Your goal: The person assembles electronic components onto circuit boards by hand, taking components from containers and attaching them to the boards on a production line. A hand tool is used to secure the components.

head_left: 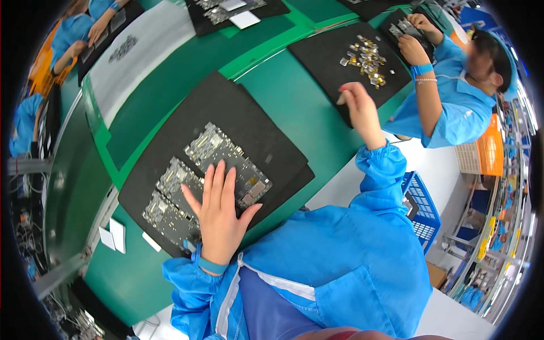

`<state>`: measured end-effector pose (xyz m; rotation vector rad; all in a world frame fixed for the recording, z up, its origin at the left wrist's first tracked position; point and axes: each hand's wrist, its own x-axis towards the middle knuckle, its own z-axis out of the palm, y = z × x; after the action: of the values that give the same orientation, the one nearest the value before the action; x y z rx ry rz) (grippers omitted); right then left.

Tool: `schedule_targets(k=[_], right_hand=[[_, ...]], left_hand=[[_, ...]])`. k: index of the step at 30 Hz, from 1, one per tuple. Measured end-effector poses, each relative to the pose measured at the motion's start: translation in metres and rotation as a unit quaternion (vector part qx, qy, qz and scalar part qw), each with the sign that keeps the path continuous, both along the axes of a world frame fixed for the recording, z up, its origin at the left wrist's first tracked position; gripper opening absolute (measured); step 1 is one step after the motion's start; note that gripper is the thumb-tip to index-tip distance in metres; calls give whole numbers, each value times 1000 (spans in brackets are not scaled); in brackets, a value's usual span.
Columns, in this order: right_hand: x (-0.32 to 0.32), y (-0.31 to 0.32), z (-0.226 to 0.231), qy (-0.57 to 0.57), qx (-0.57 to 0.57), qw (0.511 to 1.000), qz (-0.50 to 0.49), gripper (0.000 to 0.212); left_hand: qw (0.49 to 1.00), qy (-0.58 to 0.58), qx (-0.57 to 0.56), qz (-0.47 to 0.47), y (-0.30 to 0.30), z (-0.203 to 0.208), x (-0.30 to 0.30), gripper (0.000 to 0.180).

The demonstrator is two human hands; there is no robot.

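My left hand (218, 218), a blue band at its wrist, lies flat with fingers spread over the circuit boards. Under its fingertips is the larger, upper circuit board (218, 148); beside it are another circuit board (173, 180) and a lower circuit board (164, 218), partly covered by the hand. All rest on a black mat (260, 127). My right hand (362, 113) is raised at the edge of a second black mat (317, 56), near a pile of small gold and silver metal parts (367, 61). Its fingers are bent together; whatever they may hold is too small to make out.
A co-worker (453, 96) in blue handles boards on a mat at the far right. Other people work at the far left. White pads (116, 235) lie left of my mat. A white sheet (150, 51) crosses the green table. A blue basket (422, 212) stands by my right side.
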<state>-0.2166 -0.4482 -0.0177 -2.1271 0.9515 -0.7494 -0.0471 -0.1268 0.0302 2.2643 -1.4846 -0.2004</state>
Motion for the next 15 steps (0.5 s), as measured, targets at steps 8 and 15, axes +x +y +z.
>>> schedule_targets(k=[8,15], right_hand=[[-68,-118,-35,91,-109,955,-259,35],[-48,-105,-31,123,-192,954,-194,26]], left_hand=[[1000,-6,-9,12,6,7,-5,67],[1000,-6,-23,17,9,4,-6,52]])
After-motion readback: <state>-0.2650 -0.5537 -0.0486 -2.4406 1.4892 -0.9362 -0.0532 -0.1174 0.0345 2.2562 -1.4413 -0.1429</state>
